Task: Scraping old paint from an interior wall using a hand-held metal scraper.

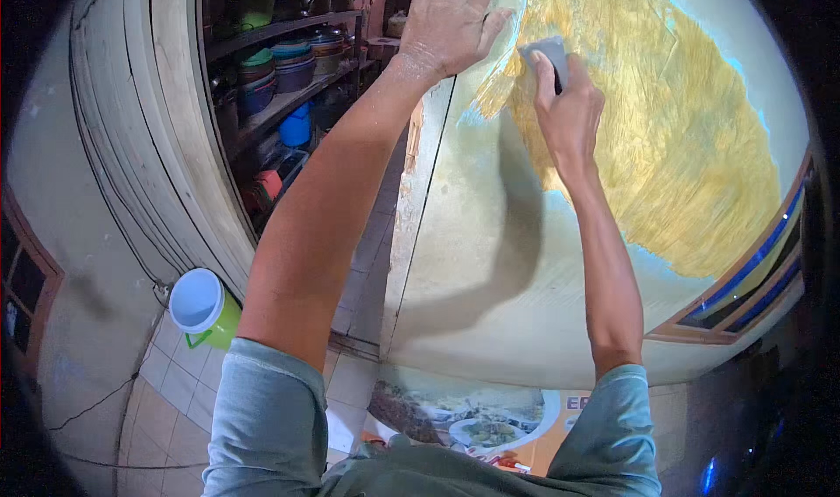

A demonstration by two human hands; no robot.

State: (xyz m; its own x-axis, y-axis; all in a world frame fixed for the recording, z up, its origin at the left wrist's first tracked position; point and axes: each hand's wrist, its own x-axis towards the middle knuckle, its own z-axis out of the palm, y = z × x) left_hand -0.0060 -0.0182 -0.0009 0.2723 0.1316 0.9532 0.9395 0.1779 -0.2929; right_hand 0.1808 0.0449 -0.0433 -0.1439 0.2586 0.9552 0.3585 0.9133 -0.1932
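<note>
My right hand (572, 113) grips a small, flat grey piece (550, 52), its thumb lying along the near face; whether this is folded sandpaper or a scraper I cannot tell. The piece is against the wall, at the left part of a large yellow-brown patch (669, 136) with streaked texture and ragged pale-blue edges. Up at the wall's left end, my left hand (453, 21) lies palm down with its fingers spread, holding nothing. Pale dust coats its back and wrist, and its fingertips are cut off by the frame's top. Below the patch, the pale wall (472, 234) carries my arm's shadow.
Left of the wall's worn wooden edge (410, 188), a doorway opens on shelves (289, 103) of stacked basins. A green bucket (220, 320) stands on floor tiles (177, 379) near cables (98, 405). A wood-framed window (735, 307) sits at right. Underfoot lies a printed banner (551, 431) bearing writing.
</note>
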